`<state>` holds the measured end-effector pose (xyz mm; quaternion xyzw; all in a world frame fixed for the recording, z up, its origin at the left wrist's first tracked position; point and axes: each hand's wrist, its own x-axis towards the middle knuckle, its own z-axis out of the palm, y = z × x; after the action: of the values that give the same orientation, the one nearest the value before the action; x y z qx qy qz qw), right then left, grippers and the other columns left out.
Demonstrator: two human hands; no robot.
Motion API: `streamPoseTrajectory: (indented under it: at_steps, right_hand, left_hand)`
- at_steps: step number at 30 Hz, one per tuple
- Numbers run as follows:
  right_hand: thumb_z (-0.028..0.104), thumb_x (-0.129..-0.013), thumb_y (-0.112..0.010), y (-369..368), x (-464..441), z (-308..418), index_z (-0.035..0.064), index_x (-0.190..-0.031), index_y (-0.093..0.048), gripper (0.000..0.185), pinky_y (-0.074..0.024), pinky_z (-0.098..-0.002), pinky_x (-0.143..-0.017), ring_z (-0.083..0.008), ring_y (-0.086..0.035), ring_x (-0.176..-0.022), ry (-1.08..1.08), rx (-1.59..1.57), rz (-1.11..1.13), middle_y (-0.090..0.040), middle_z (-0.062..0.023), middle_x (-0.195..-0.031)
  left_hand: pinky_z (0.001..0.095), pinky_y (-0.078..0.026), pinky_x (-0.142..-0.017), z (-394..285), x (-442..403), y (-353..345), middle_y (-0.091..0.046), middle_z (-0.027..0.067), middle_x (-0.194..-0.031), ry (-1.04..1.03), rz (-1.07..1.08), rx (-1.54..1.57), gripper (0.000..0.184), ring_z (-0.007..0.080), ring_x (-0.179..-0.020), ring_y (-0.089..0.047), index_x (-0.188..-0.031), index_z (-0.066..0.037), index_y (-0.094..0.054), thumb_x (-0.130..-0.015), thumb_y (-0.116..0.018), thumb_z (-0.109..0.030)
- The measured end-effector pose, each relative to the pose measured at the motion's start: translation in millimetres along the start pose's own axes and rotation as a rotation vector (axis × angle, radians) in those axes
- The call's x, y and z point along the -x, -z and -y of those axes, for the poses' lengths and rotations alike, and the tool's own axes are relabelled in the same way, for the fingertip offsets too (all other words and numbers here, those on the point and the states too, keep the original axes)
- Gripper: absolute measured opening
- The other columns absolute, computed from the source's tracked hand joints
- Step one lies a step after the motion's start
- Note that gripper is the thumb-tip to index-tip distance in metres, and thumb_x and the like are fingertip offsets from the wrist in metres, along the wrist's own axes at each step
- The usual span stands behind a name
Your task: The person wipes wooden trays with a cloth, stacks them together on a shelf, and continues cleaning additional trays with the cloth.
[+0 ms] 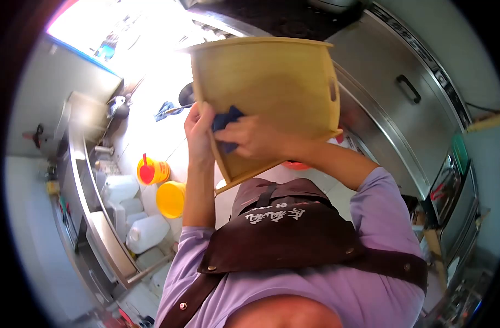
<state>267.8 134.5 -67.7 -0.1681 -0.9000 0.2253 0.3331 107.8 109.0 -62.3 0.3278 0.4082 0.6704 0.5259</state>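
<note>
A wooden tray (272, 71) with raised edges and a slot handle on its right side is held up in front of me, its inner face towards me. My left hand (199, 123) grips the tray's left edge, fingers wrapped round it. Inside the tray, my right hand (250, 135) presses a dark blue cloth (226, 119) to the surface near that edge. The cloth is bunched under the fingers, so part of it is hidden. Slight blur covers the right hand.
Steel cabinets (381, 71) and a dark stovetop (282, 19) stand ahead and right. On the floor at left are a yellow bucket (171, 199), an orange-yellow tub (157, 171) and several white plastic jugs (146, 232). A steel counter (88, 202) runs along the left.
</note>
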Motion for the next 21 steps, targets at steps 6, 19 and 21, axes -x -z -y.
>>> streamPoseTrajectory:
  at_steps: [6, 19, 21]
  right_hand:
    - [0.012, -0.072, -0.067, 12, 15, -4, 0.0140, -0.103, -0.066, 0.031, -0.0509, -0.0379, -0.069, -0.0259, -0.063, -0.073, -0.025, -0.250, -0.045, -0.067, -0.0041, -0.091]
    - [0.030, -0.076, -0.064, 42, 121, -103, 0.0208, -0.101, -0.070, 0.028, -0.0531, -0.0427, -0.068, -0.0307, -0.067, -0.082, -0.833, 0.529, 0.385, -0.069, -0.0113, -0.085]
    - [0.029, -0.077, -0.065, 62, 109, -97, 0.0197, -0.099, -0.070, 0.024, -0.0532, -0.0429, -0.067, -0.0308, -0.067, -0.081, -0.828, 0.472, 0.308, -0.069, -0.0111, -0.086]
  left_hand:
    - [0.0260, -0.048, -0.081, 0, -2, 2, -0.064, 0.0083, -0.103, -0.006, 0.002, -0.071, 0.031, 0.0142, -0.091, -0.061, -0.112, 0.002, -0.058, -0.091, -0.063, -0.018]
    - [0.0277, -0.048, -0.081, -37, 6, 2, -0.065, 0.0078, -0.098, -0.145, -0.070, -0.279, 0.032, 0.0143, -0.086, -0.061, -0.109, 0.003, -0.058, -0.081, -0.067, -0.010]
    - [0.0278, -0.048, -0.081, -42, 7, -2, -0.065, 0.0076, -0.096, -0.184, -0.085, -0.284, 0.032, 0.0138, -0.085, -0.061, -0.108, 0.003, -0.059, -0.080, -0.067, -0.010]
